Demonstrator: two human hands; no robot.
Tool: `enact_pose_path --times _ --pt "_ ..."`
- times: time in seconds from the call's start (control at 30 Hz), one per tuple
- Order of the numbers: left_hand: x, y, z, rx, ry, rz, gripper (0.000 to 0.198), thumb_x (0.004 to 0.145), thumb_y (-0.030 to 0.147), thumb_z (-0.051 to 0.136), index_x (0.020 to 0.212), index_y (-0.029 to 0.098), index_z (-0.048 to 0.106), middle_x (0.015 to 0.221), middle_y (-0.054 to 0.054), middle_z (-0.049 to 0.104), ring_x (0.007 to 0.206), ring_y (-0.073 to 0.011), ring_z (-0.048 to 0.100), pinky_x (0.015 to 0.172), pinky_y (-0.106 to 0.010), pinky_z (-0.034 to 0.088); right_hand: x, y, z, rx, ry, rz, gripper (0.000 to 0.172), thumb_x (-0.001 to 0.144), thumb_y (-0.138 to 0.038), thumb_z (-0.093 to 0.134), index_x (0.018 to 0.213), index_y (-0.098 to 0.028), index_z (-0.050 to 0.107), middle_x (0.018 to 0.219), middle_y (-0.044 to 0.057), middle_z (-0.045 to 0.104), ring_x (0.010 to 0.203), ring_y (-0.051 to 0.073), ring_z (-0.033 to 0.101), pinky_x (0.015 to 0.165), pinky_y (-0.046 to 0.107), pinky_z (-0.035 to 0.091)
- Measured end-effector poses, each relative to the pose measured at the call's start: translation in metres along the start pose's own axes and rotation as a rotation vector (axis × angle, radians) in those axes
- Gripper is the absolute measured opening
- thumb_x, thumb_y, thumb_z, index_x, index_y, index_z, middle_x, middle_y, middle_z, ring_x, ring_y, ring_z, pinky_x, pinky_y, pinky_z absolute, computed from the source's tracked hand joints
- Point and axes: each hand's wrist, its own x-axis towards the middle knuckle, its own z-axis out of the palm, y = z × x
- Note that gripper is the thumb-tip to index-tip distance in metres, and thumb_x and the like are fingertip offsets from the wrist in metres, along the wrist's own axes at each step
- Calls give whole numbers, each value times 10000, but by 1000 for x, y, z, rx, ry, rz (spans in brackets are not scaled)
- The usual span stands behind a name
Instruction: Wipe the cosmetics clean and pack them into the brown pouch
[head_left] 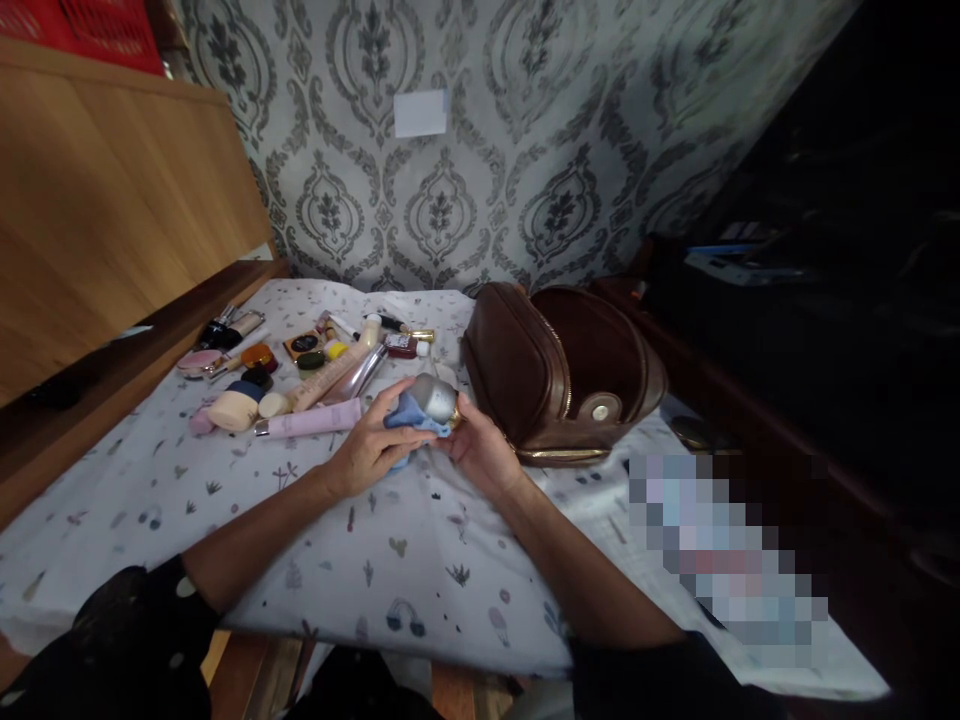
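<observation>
Left grip (375, 445) and right grip (486, 452) hold silver container (435, 398), blue cloth (407, 411); brown bag (517, 370) gapes.

1. A brown bag (510, 375) stands with its zip open on a white cloth (300, 560) printed with small plants and rainbows.
2. Left of the bag and near it lies a small dark red bottle (400, 346) with a white cap.
3. Farther left of the bag lie a lilac tube (311, 420), an amber jar (259, 357) and a cream jar (234, 411) with a dark blue band.
4. Behind the bag rises a grey patterned wall (330, 200); a white card (420, 113) sits on it, above and left of the bag.
5. Well left of the bag stands a wooden panel (112, 190), with a red basket (82, 30) above it.
6. To the right of the bag and nearer the viewer, something lies hidden under a pixelated patch (712, 545).
</observation>
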Motion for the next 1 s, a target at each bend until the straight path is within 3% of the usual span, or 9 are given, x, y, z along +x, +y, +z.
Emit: enact_pose_path --times 0.2,0.43,0.53,0.6,0.7,0.8,0.9,1.0 --pt "0 0 -1 -15 -2 -27 216 955 238 557 850 179 736 1570 -107 342 1385 -273 438 1159 -473 387 1 -1 -2 18 9 38 358 776 -537 718 935 -220 672 795 13 741 650 184 675 650 338 585" --pt "0 0 1 -17 -4 -51 264 973 242 511 753 168 636 1466 -137 462 1313 -256 502 1087 -406 448 -1 -7 -1 57 55 44 282 777 -463 714 924 -230 654 786 3 732 650 182 678 617 322 594" --pt "0 1 3 -11 9 -74 239 976 256 506 786 178 629 1310 -132 580 1163 -221 595 984 -348 501 -4 -11 1 65 69 32 274 761 -446 729 920 -237 651 783 -1 734 662 188 684 607 319 605" --pt "0 0 3 -8 -6 -118 238 976 265 504 786 186 624 1102 -97 658 968 -180 643 870 -300 529 -5 -13 1 49 68 37 296 742 -457 740 912 -230 652 781 3 737 659 192 689 588 313 607" --pt "0 -5 0 -1 -15 -216 192 959 260 517 831 186 640 853 -42 659 790 -162 630 760 -276 528 -5 -12 3 4 62 37 326 693 -460 767 879 -216 656 753 -6 729 635 187 687 526 290 598" --pt "0 -12 -3 -22 7 -248 182 936 220 515 1003 172 677 935 -68 702 890 -198 663 832 -320 534 -6 -8 6 -87 41 24 332 651 -436 798 826 -179 681 689 -8 697 584 153 650 482 255 583" --pt "-1 -15 -6 -54 -16 -182 333 942 169 452 1204 196 654 1151 -90 714 1078 -222 660 997 -393 496 -8 -4 10 -165 18 23 338 652 -438 807 794 -149 704 650 0 668 575 138 625 491 245 576" --pt "-1 -11 -7 -70 -46 -152 439 959 142 385 1340 230 585 1287 -83 670 1179 -218 626 1065 -419 463 -8 -3 10 -175 58 1 356 653 -460 812 788 -146 713 659 11 670 598 147 628 510 250 569"
